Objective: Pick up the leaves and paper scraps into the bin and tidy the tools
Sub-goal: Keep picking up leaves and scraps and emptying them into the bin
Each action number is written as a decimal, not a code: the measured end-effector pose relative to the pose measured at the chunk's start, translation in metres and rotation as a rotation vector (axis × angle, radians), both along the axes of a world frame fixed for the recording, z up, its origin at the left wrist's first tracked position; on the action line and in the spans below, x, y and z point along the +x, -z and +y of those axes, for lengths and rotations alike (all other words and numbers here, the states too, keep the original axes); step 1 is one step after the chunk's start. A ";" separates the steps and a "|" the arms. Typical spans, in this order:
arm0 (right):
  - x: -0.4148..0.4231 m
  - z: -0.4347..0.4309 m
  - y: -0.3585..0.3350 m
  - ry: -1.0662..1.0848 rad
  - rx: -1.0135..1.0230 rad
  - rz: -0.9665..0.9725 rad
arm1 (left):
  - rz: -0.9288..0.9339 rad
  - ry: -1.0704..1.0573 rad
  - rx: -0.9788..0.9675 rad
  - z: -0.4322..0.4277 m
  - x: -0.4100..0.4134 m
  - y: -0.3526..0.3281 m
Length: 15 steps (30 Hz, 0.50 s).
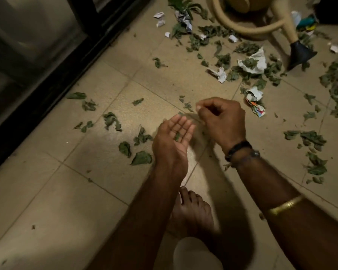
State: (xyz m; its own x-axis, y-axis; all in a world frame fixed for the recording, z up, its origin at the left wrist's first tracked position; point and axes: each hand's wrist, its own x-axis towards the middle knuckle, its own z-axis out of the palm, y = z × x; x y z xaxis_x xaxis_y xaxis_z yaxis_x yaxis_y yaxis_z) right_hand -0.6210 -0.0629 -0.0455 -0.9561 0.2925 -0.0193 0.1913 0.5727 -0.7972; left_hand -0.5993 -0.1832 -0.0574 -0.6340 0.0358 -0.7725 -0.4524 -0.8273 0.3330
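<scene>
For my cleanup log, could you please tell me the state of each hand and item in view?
left hand, open, palm up, leaf bit on it.
right hand, fingers curled; contents unclear.
leaves, scattered on floor.
paper scraps, crumpled, on floor.

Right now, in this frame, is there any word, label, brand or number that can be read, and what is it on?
No text here can be read.
On the coloured paper scrap: some print, too blurred to read.
On the grey printed paper scrap: markings too blurred to read.
On the blue and green item at the top right: too small to read.
</scene>
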 end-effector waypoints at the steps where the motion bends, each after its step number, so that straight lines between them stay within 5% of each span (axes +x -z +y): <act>1: -0.013 0.000 0.008 -0.033 0.094 -0.009 | 0.002 -0.021 0.001 -0.008 -0.001 0.000; 6: -0.047 -0.012 0.052 -0.501 0.578 -0.205 | 0.011 -0.076 0.003 -0.037 -0.002 0.003; 15: 0.031 -0.020 0.061 -0.531 0.772 -0.035 | 0.007 -0.125 -0.034 -0.056 -0.002 0.013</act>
